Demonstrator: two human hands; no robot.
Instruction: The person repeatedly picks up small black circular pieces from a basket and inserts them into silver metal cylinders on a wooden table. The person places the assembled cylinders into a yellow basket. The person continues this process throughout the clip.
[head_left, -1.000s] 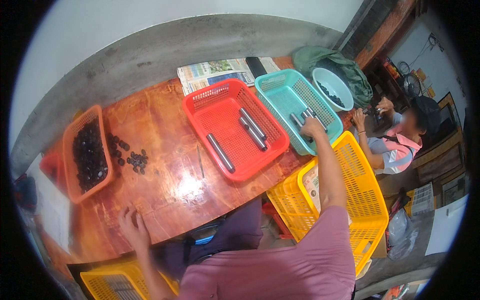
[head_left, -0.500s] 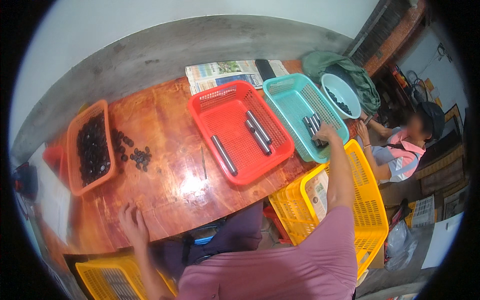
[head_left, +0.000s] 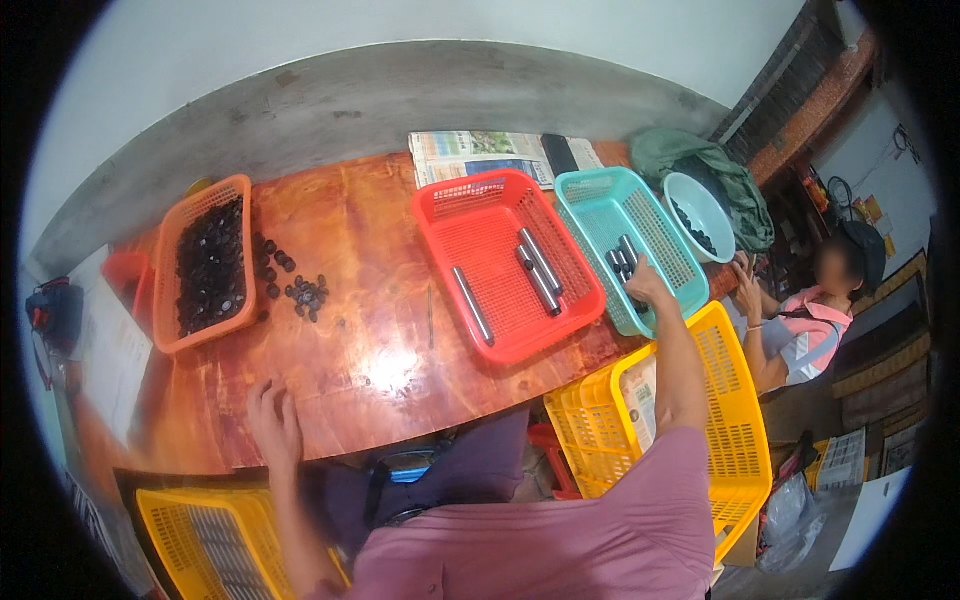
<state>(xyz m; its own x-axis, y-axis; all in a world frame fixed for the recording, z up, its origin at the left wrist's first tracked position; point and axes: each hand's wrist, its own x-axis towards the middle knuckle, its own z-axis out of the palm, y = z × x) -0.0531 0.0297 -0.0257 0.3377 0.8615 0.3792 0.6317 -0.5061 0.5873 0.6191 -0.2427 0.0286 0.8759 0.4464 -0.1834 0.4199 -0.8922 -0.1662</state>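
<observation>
My right hand (head_left: 648, 284) reaches into the teal basket (head_left: 690, 295), fingers bent and closed around the end of a dark metal tube (head_left: 624, 258) in a small cluster of them; its fingertips are partly hidden. To its left, the red basket (head_left: 500, 352) holds three metal tubes: one lies alone (head_left: 472, 305), and two lie side by side (head_left: 540, 270). My left hand (head_left: 275, 420) rests at the table's near edge with its fingers stretched out and nothing in it. Beyond it lies a loose pile of small black round parts (head_left: 306, 297).
An orange basket (head_left: 205, 340) full of black parts stands at left. Newspaper (head_left: 480, 150) and a dark phone-like slab (head_left: 559, 155) lie behind. A pale bowl (head_left: 727, 245) holds black pieces; a person (head_left: 815, 320) sits beyond it. Yellow crates (head_left: 590, 430) stand below the table edge.
The whole view has shifted, so the table things appear farther right. My right hand stays at the tubes in the teal basket, and my left stays on the table. The other person's hand has risen.
</observation>
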